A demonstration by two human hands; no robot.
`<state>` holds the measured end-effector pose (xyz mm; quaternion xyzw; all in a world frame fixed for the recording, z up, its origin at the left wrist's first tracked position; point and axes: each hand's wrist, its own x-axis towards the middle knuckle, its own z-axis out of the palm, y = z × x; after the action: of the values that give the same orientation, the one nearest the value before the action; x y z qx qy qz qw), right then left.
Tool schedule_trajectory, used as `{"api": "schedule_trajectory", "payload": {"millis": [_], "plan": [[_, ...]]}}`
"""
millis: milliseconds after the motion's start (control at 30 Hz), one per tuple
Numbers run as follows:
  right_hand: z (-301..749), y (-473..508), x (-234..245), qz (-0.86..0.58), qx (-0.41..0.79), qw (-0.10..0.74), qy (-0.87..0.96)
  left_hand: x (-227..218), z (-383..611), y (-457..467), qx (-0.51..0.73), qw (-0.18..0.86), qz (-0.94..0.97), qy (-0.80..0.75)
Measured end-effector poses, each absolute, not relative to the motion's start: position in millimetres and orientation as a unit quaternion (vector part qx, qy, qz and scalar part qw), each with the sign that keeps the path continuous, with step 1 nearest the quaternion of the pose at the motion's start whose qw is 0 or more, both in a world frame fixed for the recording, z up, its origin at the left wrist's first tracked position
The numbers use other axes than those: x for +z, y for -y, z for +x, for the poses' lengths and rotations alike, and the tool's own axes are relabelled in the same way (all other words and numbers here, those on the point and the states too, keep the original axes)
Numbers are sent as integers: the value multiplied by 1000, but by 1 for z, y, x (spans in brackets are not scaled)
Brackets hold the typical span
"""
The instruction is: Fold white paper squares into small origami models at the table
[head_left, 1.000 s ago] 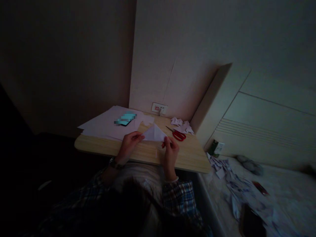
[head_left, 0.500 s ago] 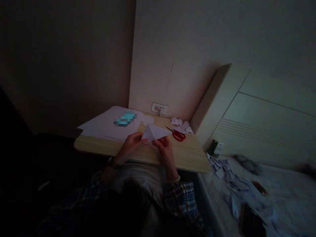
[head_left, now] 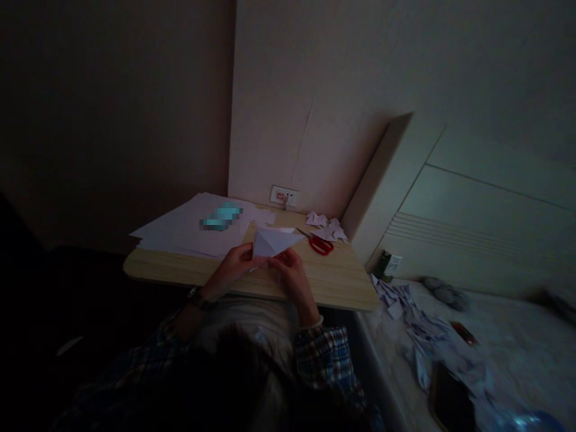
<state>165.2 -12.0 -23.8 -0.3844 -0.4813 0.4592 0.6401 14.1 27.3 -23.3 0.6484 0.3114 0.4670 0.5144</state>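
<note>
A folded sheet of white paper (head_left: 272, 241), creased into triangular flaps, is held just above the front of the wooden tabletop (head_left: 333, 279). My left hand (head_left: 236, 264) pinches its left lower corner. At the lower edge, my right hand (head_left: 290, 269) grips the paper with bent fingers. Scissors with red handles (head_left: 321, 245) lie to the right of the paper, their blades pointing toward it. Behind them several small folded paper pieces (head_left: 328, 228) rest at the table's back right.
Large white paper sheets (head_left: 180, 231) cover the table's left side, with a blurred turquoise phone-like object (head_left: 221, 216) on top. A wall socket (head_left: 284, 196) holds a plug. On the bed (head_left: 508, 324) at right lie many folded papers (head_left: 405, 306) and a dark flat device (head_left: 452, 396).
The folded paper has turned in my hands, and its flaps now face differently. Both hands still hold it. The whole view has shifted slightly.
</note>
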Motion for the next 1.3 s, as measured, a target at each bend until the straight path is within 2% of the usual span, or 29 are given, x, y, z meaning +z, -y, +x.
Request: {"api": "schedule_trajectory", "payload": {"millis": [233, 533, 733, 1067, 1300], "plan": [[163, 14, -25, -358, 503, 646, 450, -18, 15, -23, 456, 511, 667, -292], [169, 12, -21, -466, 383, 654, 456, -21, 15, -24, 441, 489, 685, -311], [195, 14, -8, -468, 307, 674, 481, -18, 16, -21, 436, 523, 660, -317], [209, 10, -10, -423, 328, 717, 447, -18, 14, -23, 448, 529, 645, -323], [170, 12, -19, -458, 465, 565, 505, -21, 14, -24, 439, 511, 673, -306]]}}
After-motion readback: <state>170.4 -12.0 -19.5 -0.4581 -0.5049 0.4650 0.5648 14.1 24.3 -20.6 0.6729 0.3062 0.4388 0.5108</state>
